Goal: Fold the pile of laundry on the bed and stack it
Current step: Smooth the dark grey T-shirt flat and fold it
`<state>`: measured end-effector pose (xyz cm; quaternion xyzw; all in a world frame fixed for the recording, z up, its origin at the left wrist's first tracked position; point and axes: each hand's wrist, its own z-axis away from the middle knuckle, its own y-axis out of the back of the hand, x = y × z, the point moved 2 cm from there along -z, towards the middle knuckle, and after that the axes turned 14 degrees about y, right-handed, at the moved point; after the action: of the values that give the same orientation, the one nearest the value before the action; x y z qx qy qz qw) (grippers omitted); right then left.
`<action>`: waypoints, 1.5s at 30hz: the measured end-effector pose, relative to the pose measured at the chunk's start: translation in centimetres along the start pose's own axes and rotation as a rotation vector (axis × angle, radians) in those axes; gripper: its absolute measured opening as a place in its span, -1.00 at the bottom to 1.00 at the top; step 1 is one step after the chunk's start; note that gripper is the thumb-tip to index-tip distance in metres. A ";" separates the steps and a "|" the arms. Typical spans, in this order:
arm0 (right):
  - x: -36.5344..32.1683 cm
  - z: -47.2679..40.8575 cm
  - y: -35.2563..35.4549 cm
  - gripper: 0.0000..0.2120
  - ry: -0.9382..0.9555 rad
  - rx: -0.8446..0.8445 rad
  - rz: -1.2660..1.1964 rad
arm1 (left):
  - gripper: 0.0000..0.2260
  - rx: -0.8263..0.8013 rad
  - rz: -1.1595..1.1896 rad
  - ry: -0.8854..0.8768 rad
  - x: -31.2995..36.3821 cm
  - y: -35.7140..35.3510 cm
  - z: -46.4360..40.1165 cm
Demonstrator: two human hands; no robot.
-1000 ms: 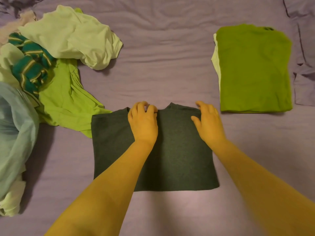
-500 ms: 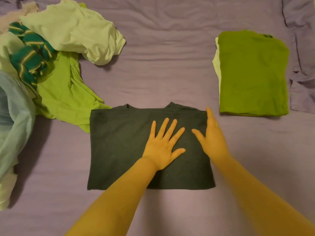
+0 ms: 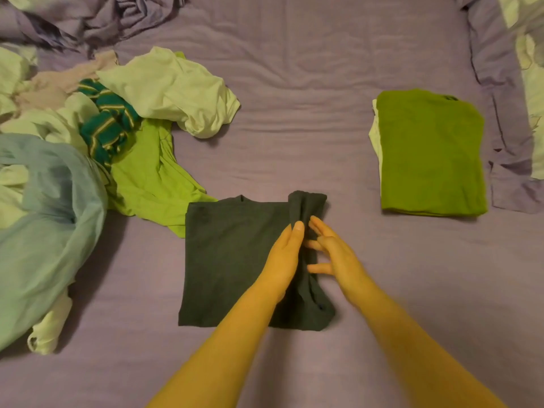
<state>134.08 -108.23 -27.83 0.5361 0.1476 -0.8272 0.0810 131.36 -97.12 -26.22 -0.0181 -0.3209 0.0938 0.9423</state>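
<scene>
Bed (image 3: pixel 309 92), purple sheet, wrinkled. Items L to R:

1. Pale blue sheer garment (image 3: pixel 44 219), far L, loose, draped over pile edge.
2. Unfolded laundry pile (image 3: pixel 88 119), upper L: pale green pieces, one beige piece, all crumpled.
3. Dark green striped item (image 3: pixel 107 125), yellow stripes, bunched in middle of pile.
4. Pale green shirt (image 3: pixel 173 89), crumpled, top R of pile.
5. Bright lime shirt (image 3: pixel 147 172), spread loose at pile's R side; its lower corner touches or slips under item 6, can't tell which.
6. Dark grey shirt (image 3: pixel 229 260), centre of bed, near person, part-folded into a rectangle, neckline at far edge. R edge lifted into an upright ridge.
7. Left hand (image 3: pixel 284 257), fingers straight, flat against L face of ridge.
8. Right hand (image 3: pixel 332 254), fingers extended, slightly spread, against R face of ridge. Cloth pressed between both hands; no curled grip seen.
9. Folded stack (image 3: pixel 429 154), R side, well apart from item 6: olive green shirt on top, pale green edge showing beneath at L.
10. Rumpled purple bedding (image 3: pixel 500 113), far R.
</scene>
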 end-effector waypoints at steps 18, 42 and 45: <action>-3.8 -10.4 -8.8 -0.32 0.320 -0.685 1.201 | -0.48 0.032 -0.109 -0.095 -2.4 13.5 1.6; 5.9 -0.7 -11.3 -0.16 0.193 0.021 1.177 | -0.32 0.474 -0.404 -0.025 -4.4 20.2 -0.3; 5.7 0.2 -11.4 -0.26 0.185 0.063 0.889 | -0.43 0.442 -0.152 0.125 -3.9 19.8 -0.4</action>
<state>128.22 -97.36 -31.18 0.6213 -0.1154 -0.6647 0.3986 125.31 -78.44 -30.74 0.2071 -0.2342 0.0893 0.9457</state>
